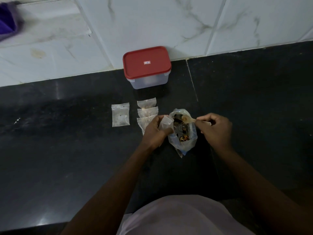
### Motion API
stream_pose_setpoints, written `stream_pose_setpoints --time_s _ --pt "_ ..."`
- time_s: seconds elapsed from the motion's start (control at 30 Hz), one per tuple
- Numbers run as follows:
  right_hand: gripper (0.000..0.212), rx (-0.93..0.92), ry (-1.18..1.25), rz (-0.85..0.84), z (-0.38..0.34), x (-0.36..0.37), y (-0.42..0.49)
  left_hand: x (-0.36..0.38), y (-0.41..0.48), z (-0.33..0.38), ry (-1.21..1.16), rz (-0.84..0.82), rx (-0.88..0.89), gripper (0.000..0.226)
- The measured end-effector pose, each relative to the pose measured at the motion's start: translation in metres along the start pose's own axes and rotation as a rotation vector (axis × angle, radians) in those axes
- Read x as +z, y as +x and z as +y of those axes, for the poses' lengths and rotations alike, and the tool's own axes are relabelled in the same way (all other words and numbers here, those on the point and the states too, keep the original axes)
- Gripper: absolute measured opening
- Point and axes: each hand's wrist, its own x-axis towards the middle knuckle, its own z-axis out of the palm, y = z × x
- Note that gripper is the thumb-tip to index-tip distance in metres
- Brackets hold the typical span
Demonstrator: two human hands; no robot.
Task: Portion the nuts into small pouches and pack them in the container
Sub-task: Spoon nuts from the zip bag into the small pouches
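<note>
A clear plastic bag of mixed nuts (183, 133) stands open on the black counter (67, 150). My left hand (155, 128) grips a small clear pouch (165, 123) at the bag's left edge. My right hand (215, 129) pinches the handle of a small wooden spoon (186, 119) whose bowl is over the bag's mouth. Three pouches with nuts (147, 110) lie in a column left of the bag, the nearest partly under my left hand. A flat pouch stack (120, 117) lies further left. The container (147, 67) with a red lid stands shut against the wall.
White marble-pattern wall tiles (169, 22) rise behind the counter. A purple cloth (7, 21) shows at the top left corner. The counter's front edge runs along the bottom left, close to my body.
</note>
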Motion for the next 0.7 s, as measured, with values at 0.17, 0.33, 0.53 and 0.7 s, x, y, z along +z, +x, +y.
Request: stream_pose_setpoints --time_s 0.17,0.33,0.53,0.7 --pt "0.01 -0.333 -0.189 0.008 -0.004 0.006 0.001 0.002 0.003 0.002 -0.024 -0.041 -0.077 0.045" --pt "0.011 -0.345 -0.287 -0.022 0.0 0.013 0.0 0.003 0.003 0.007 -0.067 -0.083 -0.141 0.068" --pt "0.008 -0.091 -0.121 -0.062 0.002 0.015 -0.002 0.002 0.002 0.005 -0.132 -0.127 -0.174 0.064" --pt "0.007 0.33 0.141 -0.063 0.002 0.021 0.007 0.003 0.001 0.004 -0.178 -0.141 -0.2 0.064"
